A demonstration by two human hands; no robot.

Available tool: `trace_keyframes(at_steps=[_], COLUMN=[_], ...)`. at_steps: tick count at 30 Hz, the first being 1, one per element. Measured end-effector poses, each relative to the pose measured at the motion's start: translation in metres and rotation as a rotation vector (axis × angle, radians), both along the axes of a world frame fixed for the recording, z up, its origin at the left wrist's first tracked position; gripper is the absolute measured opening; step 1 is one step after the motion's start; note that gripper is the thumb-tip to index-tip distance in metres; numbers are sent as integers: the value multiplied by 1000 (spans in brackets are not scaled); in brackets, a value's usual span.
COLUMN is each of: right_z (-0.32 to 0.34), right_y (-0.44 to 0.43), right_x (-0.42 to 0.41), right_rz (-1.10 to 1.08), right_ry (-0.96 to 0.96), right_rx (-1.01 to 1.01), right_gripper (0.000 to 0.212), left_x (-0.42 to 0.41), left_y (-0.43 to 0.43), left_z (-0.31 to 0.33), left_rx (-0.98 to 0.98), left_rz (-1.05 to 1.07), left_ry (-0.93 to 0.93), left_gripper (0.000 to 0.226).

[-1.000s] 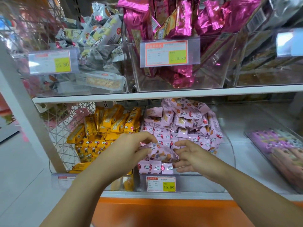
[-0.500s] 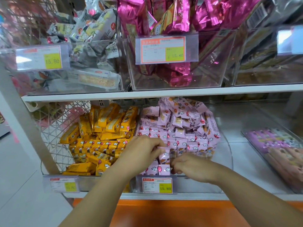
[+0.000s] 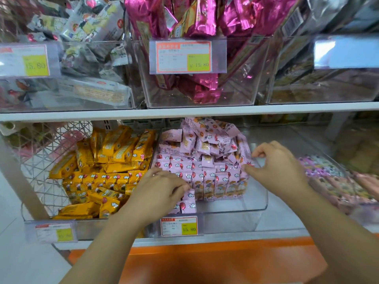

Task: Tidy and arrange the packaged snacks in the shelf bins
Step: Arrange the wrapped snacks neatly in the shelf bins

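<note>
In the clear plastic shelf bin (image 3: 256,210), my left hand (image 3: 162,193) curls round small pink foil snack packets (image 3: 205,160); my right hand (image 3: 276,162) pinches one at the pile's edge. They look light and slippery; I'd grip the sealed ends.

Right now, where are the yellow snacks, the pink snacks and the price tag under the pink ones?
yellow snacks (image 3: 114,160): head view, middle of the pile.
pink snacks (image 3: 205,160): head view, middle of the heap.
price tag (image 3: 189,229): head view, its yellow price patch.
</note>
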State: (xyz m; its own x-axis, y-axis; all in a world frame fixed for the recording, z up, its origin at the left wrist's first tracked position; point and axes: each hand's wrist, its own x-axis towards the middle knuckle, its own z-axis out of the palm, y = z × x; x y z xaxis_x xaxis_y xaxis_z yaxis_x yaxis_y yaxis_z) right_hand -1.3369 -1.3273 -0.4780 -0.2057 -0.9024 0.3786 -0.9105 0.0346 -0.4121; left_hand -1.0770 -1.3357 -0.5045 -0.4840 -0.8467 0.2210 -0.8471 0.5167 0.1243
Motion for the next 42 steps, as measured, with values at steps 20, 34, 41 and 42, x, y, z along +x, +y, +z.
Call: trace_keyframes(at_steps=[20, 34, 41, 42], right_z=[26, 8, 2, 3], right_y=[55, 10, -4, -4], right_x=[6, 59, 80, 79], right_rz=[205, 664, 677, 667], right_ry=[-472, -261, -220, -220], right_rx=[-274, 167, 78, 92], right_gripper=[17, 24, 31, 33], left_x=[6, 11, 17, 18], left_y=[4, 3, 8, 9], left_z=[-2, -14, -18, -18], left_rx=[-21, -92, -149, -146], left_rz=[7, -75, -105, -101], left_ry=[112, 213, 212, 209], left_gripper=[27, 48, 42, 43])
